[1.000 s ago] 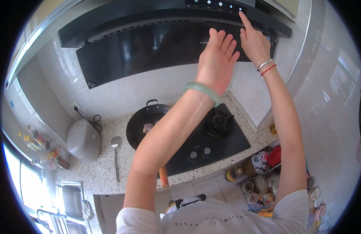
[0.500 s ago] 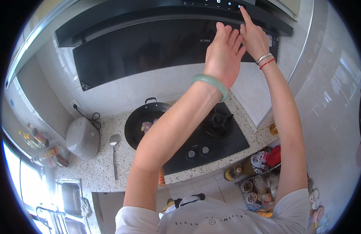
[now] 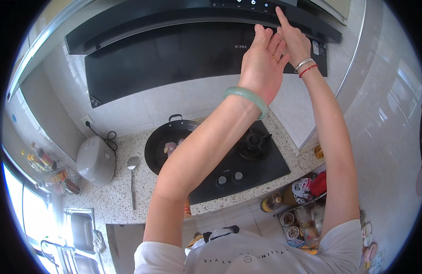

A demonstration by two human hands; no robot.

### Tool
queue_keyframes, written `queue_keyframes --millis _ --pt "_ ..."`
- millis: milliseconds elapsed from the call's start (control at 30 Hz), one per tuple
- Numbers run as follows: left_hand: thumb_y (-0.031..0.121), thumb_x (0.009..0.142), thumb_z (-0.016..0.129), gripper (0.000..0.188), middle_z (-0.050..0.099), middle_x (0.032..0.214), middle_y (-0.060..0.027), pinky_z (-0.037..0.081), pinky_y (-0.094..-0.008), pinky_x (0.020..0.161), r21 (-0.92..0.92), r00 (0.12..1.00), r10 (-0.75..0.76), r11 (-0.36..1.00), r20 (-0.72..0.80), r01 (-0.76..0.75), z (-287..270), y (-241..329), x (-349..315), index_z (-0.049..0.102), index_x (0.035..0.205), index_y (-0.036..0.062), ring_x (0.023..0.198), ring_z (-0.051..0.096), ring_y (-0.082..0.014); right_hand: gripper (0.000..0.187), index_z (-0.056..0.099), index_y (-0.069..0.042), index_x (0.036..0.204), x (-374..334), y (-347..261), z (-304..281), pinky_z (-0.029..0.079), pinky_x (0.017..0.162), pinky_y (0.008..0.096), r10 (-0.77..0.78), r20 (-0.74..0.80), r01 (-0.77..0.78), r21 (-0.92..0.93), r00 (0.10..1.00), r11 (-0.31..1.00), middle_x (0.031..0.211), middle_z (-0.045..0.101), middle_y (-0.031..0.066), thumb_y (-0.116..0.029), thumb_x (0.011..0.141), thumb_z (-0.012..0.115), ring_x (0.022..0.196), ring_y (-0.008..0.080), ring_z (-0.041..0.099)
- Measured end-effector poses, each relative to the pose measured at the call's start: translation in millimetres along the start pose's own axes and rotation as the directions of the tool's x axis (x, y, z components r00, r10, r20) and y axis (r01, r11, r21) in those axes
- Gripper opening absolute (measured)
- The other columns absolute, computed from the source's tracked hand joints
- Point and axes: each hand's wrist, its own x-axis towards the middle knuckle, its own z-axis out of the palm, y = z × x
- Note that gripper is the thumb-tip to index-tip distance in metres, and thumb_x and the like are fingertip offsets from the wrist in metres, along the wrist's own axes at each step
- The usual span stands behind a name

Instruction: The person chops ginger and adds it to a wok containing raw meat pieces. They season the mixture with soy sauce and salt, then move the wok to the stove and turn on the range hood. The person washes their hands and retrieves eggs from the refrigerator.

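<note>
My right hand [image 3: 293, 42] is raised to the black range hood [image 3: 174, 23], its index finger stretched up at the right end of the lit control strip [image 3: 253, 3]. Whether the fingertip touches the strip I cannot tell. Close beside it, my left hand [image 3: 265, 61] is held up with fingers extended and nothing in it. A green bangle [image 3: 247, 94] circles my left wrist. Below, a black wok [image 3: 158, 146] with pieces of food [image 3: 170, 148] in it sits on the left part of the black gas hob [image 3: 261, 171]. My left forearm hides part of the wok.
A slotted spatula [image 3: 133, 182] lies on the speckled counter [image 3: 115, 201]. Left of it stand a grey-white appliance [image 3: 97, 160], a rack of bottles [image 3: 49, 166] and a steel sink [image 3: 82, 228]. An open drawer basket [image 3: 307, 219] with jars juts out at the lower right.
My right hand has shifted slightly left along the hood's control strip, index finger still extended. My left hand stays nearly in place, a touch further right.
</note>
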Motion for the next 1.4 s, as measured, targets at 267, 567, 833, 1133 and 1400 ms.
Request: queue_keyframes --millis 267,567,833,1133,1400 --pt "0.042 0.099 0.034 0.069 0.015 0.15 -0.0207 0.02 -0.04 0.115 0.013 0.999 0.035 0.999 -0.035 -0.035 1 -1 0 0.01 0.144 -0.0042 0.14 0.018 -0.0294 0.048 0.042 -0.022 0.136 -18 -18 -32 0.047 0.056 0.0494 0.071 -0.153 -0.061 0.067 0.986 0.996 0.065 0.061 0.0208 -0.021 0.089 0.049 0.061 0.0375 0.06" --pt "0.041 0.099 0.038 0.067 0.026 0.146 -0.0199 0.022 -0.039 0.113 -0.037 0.997 0.055 0.998 -0.062 -0.058 -9 -7 -67 0.017 0.143 -0.0046 0.137 0.025 -0.0274 0.013 0.066 -0.012 0.098 -97 -44 -44 0.047 0.053 0.0296 -0.047 -0.245 0.167 0.498 0.968 0.851 0.069 0.065 0.0046 -0.016 0.086 0.063 0.06 0.0213 0.064" --pt "0.036 0.1 0.037 0.059 0.032 0.144 -0.0167 0.024 -0.0379 0.112 -0.088 0.847 0.043 0.991 -0.53 -0.106 -77 -53 -208 0.023 0.142 -0.0034 0.136 0.029 -0.0246 0.011 0.064 -0.012 0.088 -234 -103 19 0.048 0.052 0.0328 -0.138 0.184 0.001 0.597 0.973 0.802 0.071 0.065 0.0081 -0.022 0.089 0.059 0.061 0.0256 0.064" --pt "0.035 0.1 0.039 0.052 0.04 0.14 -0.013 0.029 -0.0379 0.11 -0.192 0.468 -0.122 0.976 -0.875 -0.104 -152 -100 -331 0.032 0.138 0.0012 0.13 0.038 -0.0231 0.018 0.066 -0.011 0.087 -357 -151 84 0.049 0.054 0.036 -0.272 0.634 -0.237 0.598 0.724 0.765 0.066 0.065 0.007 -0.025 0.09 0.055 0.063 0.0281 0.064" --pt "0.035 0.1 0.039 0.051 0.042 0.14 -0.012 0.03 -0.0381 0.108 -0.279 0.358 -0.227 0.955 -0.906 -0.1 -173 -114 -378 0.032 0.139 0.0031 0.13 0.038 -0.0232 0.025 0.068 -0.011 0.084 -387 -187 115 0.051 0.058 0.0373 -0.203 0.835 -0.447 0.46 0.511 0.767 0.065 0.067 0.0051 -0.03 0.089 0.053 0.06 0.0277 0.064"
